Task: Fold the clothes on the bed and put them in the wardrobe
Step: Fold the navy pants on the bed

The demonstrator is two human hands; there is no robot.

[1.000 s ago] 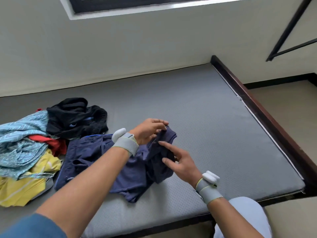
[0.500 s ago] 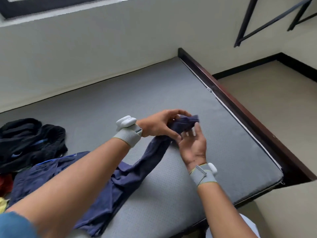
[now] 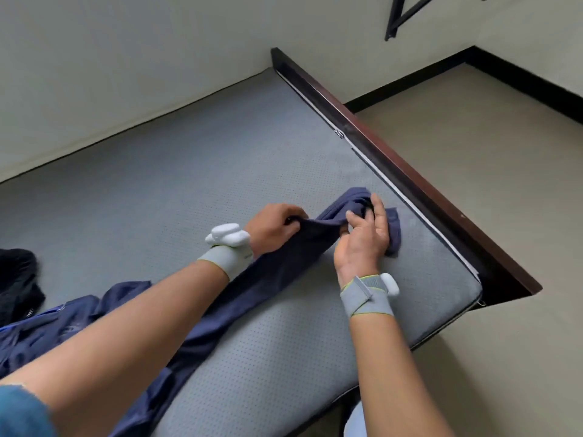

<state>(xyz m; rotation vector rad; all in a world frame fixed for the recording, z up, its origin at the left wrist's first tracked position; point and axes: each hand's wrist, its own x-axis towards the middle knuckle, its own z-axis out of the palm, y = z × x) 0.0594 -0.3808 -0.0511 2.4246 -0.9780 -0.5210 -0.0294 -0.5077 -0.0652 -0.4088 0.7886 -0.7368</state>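
Observation:
A navy blue garment point(image 3: 258, 294) lies stretched across the grey mattress point(image 3: 189, 171), from the lower left up toward the bed's right edge. My left hand point(image 3: 274, 225) grips a fold of it, fingers curled into the cloth. Just to the right, my right hand point(image 3: 362, 238) holds the garment's far end, with thumb and fingers closed around the bunched fabric near the mattress edge. Both wrists carry grey straps with white devices. No wardrobe is in view.
A black garment point(image 3: 17, 279) lies at the left edge of the mattress. A dark wooden bed frame point(image 3: 410, 171) runs along the right side, with beige floor point(image 3: 489, 216) beyond it. The wall sits behind the bed, and a black metal frame point(image 3: 407, 14) hangs at the top right.
Both hands have carried the garment's end to the right, pulling the navy cloth out long toward the bed's right edge. The pile of clothes has slid out of view on the left.

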